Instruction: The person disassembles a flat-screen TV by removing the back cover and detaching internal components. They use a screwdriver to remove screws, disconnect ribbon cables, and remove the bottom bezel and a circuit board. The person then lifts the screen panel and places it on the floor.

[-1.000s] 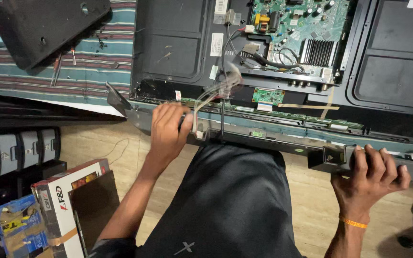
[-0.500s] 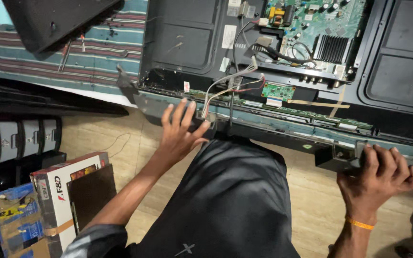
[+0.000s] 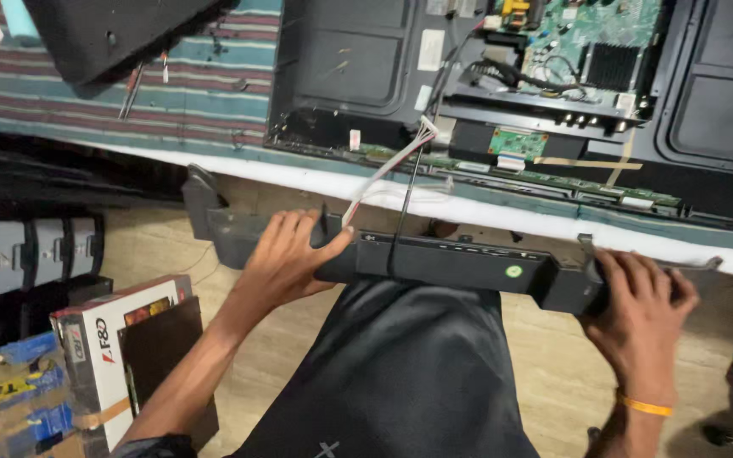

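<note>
Palms-down left hand (image 3: 286, 259) and right hand (image 3: 638, 309) grip long black bar (image 3: 460, 265) ends.

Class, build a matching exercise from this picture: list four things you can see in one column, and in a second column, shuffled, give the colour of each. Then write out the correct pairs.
Things:
1. Wristband on the right hand
2. Circuit board in the open panel
3. Long bar held by the left hand and the right hand
4. Foam strip along the panel's near edge

Colours:
A. White
B. Green
C. Orange
D. Black

Pairs: 1-C, 2-B, 3-D, 4-A
</note>
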